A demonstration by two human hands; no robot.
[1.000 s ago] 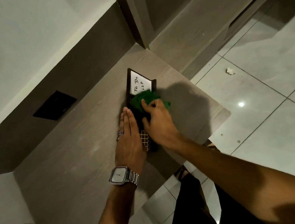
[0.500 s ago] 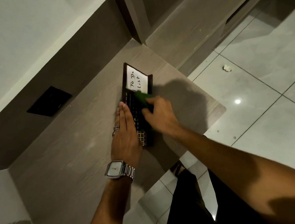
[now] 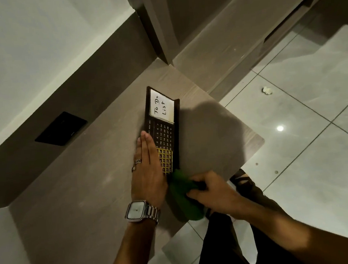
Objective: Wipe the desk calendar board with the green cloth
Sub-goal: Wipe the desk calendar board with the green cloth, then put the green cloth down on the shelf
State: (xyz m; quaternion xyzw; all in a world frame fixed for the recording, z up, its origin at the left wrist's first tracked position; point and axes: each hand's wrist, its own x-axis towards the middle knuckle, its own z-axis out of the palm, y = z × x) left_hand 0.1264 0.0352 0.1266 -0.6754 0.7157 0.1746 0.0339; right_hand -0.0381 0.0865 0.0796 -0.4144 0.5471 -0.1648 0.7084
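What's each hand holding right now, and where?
Right hand grips the green cloth bunched at its upper part, near the calendar board's near end. Left hand holds nothing; it lies flat on the board's left edge.

Green cloth (image 3: 185, 196) motion-blurred; left hand (image 3: 148, 172) hides calendar board (image 3: 164, 130) left edge

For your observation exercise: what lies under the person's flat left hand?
The left hand lies flat on the left edge of the desk calendar board and the desk beside it. The board's left strip there is covered, so its markings cannot be seen.
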